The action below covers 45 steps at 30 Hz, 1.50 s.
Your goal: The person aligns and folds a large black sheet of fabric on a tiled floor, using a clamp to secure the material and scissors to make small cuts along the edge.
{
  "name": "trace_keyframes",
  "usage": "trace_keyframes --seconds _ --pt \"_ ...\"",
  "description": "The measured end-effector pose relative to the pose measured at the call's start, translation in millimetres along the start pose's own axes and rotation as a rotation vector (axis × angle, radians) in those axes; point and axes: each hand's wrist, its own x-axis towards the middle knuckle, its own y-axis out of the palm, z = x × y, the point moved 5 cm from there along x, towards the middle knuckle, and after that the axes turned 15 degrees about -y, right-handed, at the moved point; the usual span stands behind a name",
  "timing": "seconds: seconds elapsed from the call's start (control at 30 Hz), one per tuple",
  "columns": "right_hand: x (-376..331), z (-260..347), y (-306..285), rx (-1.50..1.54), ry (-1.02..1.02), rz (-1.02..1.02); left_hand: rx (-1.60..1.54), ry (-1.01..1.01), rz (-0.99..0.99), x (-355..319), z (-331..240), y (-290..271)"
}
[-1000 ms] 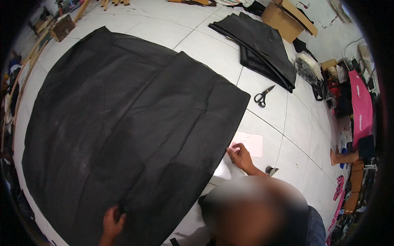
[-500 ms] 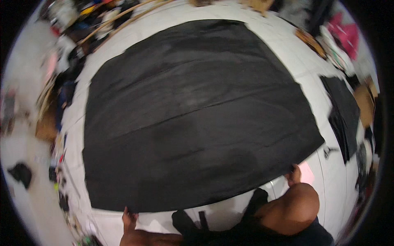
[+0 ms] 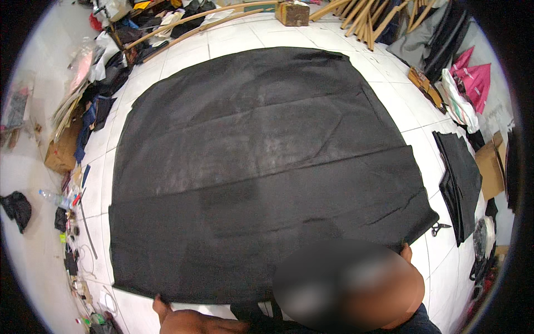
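I see the black fabric [image 3: 250, 172] spread upward from the left hand [image 3: 160, 308], lower left, and right hand [image 3: 406, 253], lower right, each grip's closure unclear.

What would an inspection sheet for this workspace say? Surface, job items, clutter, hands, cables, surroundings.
Surface: white tiled floor, largely covered by the black sheet.
Job items: black sheet spread out, creased; scissors on the floor beside its right edge.
Clutter: folded black material at right; plastic bottle at left; wooden poles and a wooden block at the far side.
Hands: left hand and right hand at the sheet's near edge; grip unclear.
Cables: thin loop at lower left; cable or cord, cannot tell.
Surroundings: pale wall at left; cardboard box at right.
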Motion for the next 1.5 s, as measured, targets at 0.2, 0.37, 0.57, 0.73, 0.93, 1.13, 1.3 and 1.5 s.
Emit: trace_keyframes --seconds 0.2,0.37,0.57,0.73,0.93,1.13,1.3,1.5 --pt "1 43 25 0.079 -0.061 0.216 0.099 0.064 0.077 -1 -20 -37" --pt "104 176 205 -0.218 -0.26 0.303 -0.002 0.162 0.231 106 -179 161" --pt "107 454 418 0.462 -0.636 0.41 0.121 0.898 0.554 -141 -679 284" --pt "74 747 364 0.374 -0.986 0.659 0.117 0.949 0.852 -179 -571 306" --pt "24 524 302 0.444 -0.774 0.36 -0.105 0.782 0.642 -241 -564 226" --pt "68 306 316 0.24 -0.575 0.489 -0.176 0.54 0.62 35 -360 201" --pt "86 138 257 -0.025 -0.386 0.371 -0.1 0.28 0.443 90 -160 161" --pt "91 49 82 -0.333 -0.198 0.175 0.143 0.04 0.033 48 -10 45"
